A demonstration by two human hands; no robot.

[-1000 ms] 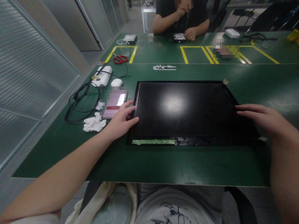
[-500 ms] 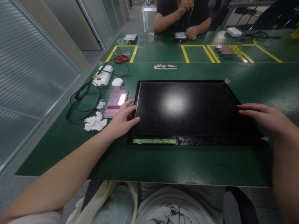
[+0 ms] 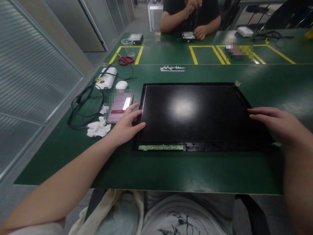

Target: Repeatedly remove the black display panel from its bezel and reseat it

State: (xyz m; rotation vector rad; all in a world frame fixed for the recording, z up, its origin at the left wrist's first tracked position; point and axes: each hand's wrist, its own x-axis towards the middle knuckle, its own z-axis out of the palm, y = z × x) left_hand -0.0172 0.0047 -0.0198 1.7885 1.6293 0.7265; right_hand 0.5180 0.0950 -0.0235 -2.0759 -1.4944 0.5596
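A black display panel (image 3: 200, 114) lies flat on the green table, with a glare spot on its dark screen and a strip of green circuit board (image 3: 161, 147) along its near left edge. My left hand (image 3: 127, 125) rests at the panel's left edge, fingers spread, its thumb over the screen's border. At the opposite edge, my right hand (image 3: 276, 121) lies with its fingers stretched out over the frame; its thumb is hidden. Both hands are open. Small tabs of tape stick out at the panel's far right corner (image 3: 237, 84) and near right corner (image 3: 277, 144).
Left of the panel are a phone (image 3: 120, 106), crumpled tissue (image 3: 99, 127), a white mouse-like object (image 3: 121, 85), a white adapter (image 3: 106, 78) and black cable (image 3: 85, 124). Red-handled scissors (image 3: 125, 60) and a clear cup (image 3: 128, 48) stand farther back. A person (image 3: 190, 18) sits opposite with a drive-like box (image 3: 188, 36).
My hands and the panel keep their places relative to each other. The view has shifted very slightly. The person opposite has moved a raised hand a little.
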